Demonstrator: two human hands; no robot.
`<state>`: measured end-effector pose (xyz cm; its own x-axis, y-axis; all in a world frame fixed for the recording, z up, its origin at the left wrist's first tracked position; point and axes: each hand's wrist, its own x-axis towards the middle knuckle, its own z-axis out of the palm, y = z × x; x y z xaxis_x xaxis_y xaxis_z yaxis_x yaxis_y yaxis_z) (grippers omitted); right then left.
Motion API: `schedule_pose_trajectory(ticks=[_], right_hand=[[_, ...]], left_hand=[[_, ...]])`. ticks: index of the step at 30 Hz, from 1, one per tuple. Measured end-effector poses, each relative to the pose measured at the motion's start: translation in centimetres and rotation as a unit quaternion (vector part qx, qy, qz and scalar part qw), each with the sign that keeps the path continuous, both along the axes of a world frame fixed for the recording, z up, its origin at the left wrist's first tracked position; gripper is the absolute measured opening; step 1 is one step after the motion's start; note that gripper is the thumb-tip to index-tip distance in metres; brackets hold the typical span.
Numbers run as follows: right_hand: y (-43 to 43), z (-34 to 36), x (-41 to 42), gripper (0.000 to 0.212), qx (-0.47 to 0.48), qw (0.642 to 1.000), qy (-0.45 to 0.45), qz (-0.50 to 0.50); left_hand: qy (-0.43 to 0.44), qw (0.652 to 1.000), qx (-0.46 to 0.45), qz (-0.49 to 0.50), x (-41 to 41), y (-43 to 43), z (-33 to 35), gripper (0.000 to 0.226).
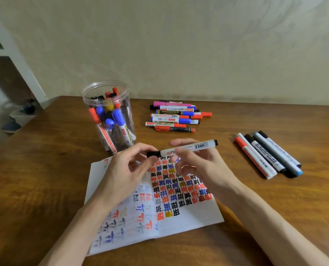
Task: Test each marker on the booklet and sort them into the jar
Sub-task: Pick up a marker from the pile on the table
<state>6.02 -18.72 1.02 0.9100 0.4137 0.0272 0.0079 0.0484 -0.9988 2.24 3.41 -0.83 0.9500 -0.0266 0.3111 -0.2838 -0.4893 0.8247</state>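
Booklet [198,214]: nearest thing, lying open on the table [44,169] btwn the two forearms. R page is packed w/ bold test marks in black, red, blue and ochre; L page has fainter, washed-out marks in the same colours.
Left hand [125,169]: over the booklet's upper L part, fingers curled, thumb and fingertips pinching the black end of the marker.
Right hand [198,166]: over the upper R page, fingers and thumb wrapped round the white barrel at about mid-length.
Marker [190,147]: held in both hands above the booklet's far edge, not touching the paper. Nearly level, R end tilted a bit up. White body w/ barcode label, black at both ends. Can't tell if the cap at the L end is fully on.
Row of markers [269,156]: on the table to the R of the hands, well apart from the booklet. Lying side by side, angled; one red/white, the rest black, grey or white, one w/ a light-blue end.
Jar [125,106]: clear plastic, no lid, upright just beyond the booklet's far L corner. Holds many markers standing or leaning inside; red, blue, black and yellow caps show.
Pile of markers [174,117]: further back, R of the jar, loose heap lying mostly crosswise; red, blue, pink, black pieces.
Wall [179,45]: pale, patterned, right behind the table's far edge.
Shelf unit [6,54]: white, far L, blurred.
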Motion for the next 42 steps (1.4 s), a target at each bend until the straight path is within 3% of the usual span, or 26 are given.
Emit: schedule_pose_trajectory(ticks=[4,10,16,26,32,35,38,42], right_hand=[[-1.2,0.4,0.5,0.031,0.042,0.997,0.027,-0.055],[-3.3,0.5,0.9,0.026,-0.09,0.989,-0.098,-0.06],[-3.1,-0.5,0.9,0.019,-0.078,0.99,-0.108,-0.056],[-3.0,-1.3,1.4,0.02,-0.042,0.993,-0.096,-0.045],[-2.2,-1.5,1.9,0.029,-0.043,0.993,-0.1,-0.051],[-1.7,-1.7,2.0,0.05,-0.1,0.984,-0.138,-0.043],[-1.7,-1.5,2.2,0.072,-0.168,0.967,-0.185,-0.045],[-1.9,-1.4,2.1,0.072,-0.168,0.964,-0.195,-0.066]], left_hand=[[0.001,0.999,-0.026,0.023,0.2,0.3,-0.2,0.017],[-0.015,0.999,0.035,0.038,0.2,0.4,-0.6,0.017],[-0.053,0.997,0.031,0.046,-0.2,0.2,-0.7,0.022],[-0.036,0.999,-0.002,0.039,-0.2,-0.2,-0.2,0.021],[-0.079,0.992,-0.098,0.025,0.6,-0.8,1.8,0.016],[-0.103,0.985,-0.138,0.021,0.8,-0.5,3.5,0.016],[-0.16,0.975,-0.148,0.034,1.3,0.3,6.1,0.015],[-0.278,0.944,-0.137,0.11,2.3,2.5,10.5,0.021]])
